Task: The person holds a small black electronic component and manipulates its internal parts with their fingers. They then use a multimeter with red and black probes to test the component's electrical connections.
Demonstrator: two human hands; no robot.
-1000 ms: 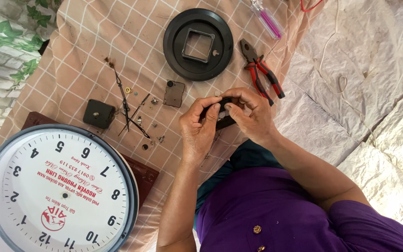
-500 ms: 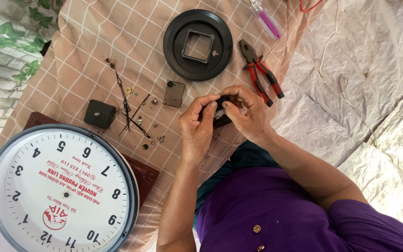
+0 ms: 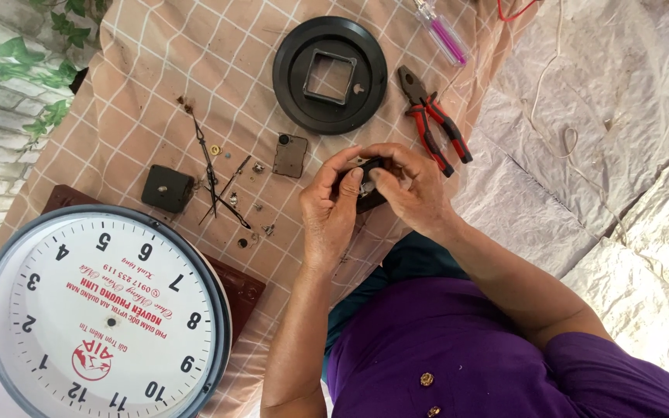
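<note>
My left hand (image 3: 333,209) and my right hand (image 3: 408,186) meet over the checked cloth (image 3: 118,93), both closed around a small black clock mechanism (image 3: 367,191). My fingers hide most of it. Just left of my hands lies a dark square cover plate (image 3: 290,155). Thin black clock hands (image 3: 214,174) and several tiny washers and screws are scattered further left, next to a black square block (image 3: 168,188).
A round black clock back (image 3: 329,75) with a square opening lies at the top. Red-handled pliers (image 3: 437,133) and a purple screwdriver (image 3: 447,35) lie to its right. A large white clock face (image 3: 106,310) rests on a brown board (image 3: 238,282). Crinkled silvery sheeting (image 3: 621,155) covers the right.
My fingers have shifted slightly on the mechanism; both hands stay in the same place. Nothing else has moved.
</note>
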